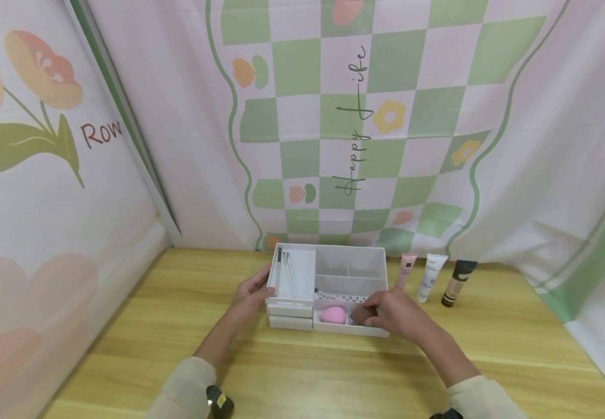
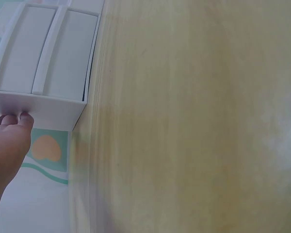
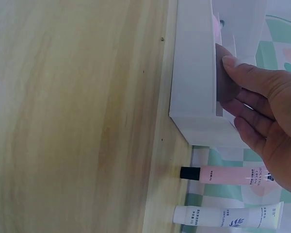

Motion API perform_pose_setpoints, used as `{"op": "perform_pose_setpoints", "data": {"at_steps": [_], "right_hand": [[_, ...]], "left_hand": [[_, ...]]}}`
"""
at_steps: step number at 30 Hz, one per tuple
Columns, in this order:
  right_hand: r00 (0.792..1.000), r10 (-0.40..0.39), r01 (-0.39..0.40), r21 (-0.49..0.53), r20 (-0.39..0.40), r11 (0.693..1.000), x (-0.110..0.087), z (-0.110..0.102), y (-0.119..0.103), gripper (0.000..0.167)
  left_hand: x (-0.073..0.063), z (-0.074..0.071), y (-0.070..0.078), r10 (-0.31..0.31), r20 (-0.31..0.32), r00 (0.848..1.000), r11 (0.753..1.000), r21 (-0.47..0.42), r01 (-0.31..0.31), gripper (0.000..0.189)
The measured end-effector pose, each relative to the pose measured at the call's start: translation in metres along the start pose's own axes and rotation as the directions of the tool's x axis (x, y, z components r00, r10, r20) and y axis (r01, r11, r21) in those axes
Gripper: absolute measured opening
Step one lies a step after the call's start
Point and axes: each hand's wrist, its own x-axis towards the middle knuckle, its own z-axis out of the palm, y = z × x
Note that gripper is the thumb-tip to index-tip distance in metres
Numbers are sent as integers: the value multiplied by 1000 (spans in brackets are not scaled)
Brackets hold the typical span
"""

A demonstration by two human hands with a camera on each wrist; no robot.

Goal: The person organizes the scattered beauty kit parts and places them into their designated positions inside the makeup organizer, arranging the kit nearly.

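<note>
A white desktop organizer (image 1: 344, 328) stands on the table, with small drawers at its front left. My left hand (image 1: 250, 299) holds its left side, the thumb at the rim and the fingers against the side wall. In the front right compartment my right hand (image 1: 399, 313) pinches a brown makeup sponge (image 3: 226, 80) between thumb and fingers. The sponge's lower part is hidden by the front wall. Beside it in the organizer sits a pink makeup sponge (image 1: 333, 315). Thin sticklike tools (image 1: 289, 273) lie in the top left tray, and another slim tool (image 1: 328, 295) lies in the middle section.
Right of the organizer stand a pink tube (image 1: 406, 270) with a black cap, a white tube (image 1: 431, 278) and a beige tube with a black top (image 1: 458, 283). A patterned curtain (image 1: 333, 128) hangs behind the wooden table (image 1: 302, 372).
</note>
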Motion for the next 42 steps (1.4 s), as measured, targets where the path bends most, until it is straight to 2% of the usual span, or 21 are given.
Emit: {"op": "perform_pose_setpoints", "data": {"at_steps": [9, 19, 32, 42], "right_hand": [[997, 64, -63, -26, 41, 998, -3, 3, -4, 24], [1000, -4, 4, -43, 2, 999, -6, 8, 0, 19], [999, -32, 32, -30, -1, 999, -7, 9, 0, 20], [998, -43, 41, -46, -43, 998, -8, 9, 1, 15]], "left_hand": [[1, 1, 0, 8, -9, 1000, 1000, 17, -8, 68], [0, 0, -1, 4, -17, 1000, 1000, 29, -4, 67], [-1, 2, 0, 15, -2, 1000, 1000, 12, -15, 68], [0, 0, -1, 7, 9, 1000, 1000, 16, -7, 68]]}}
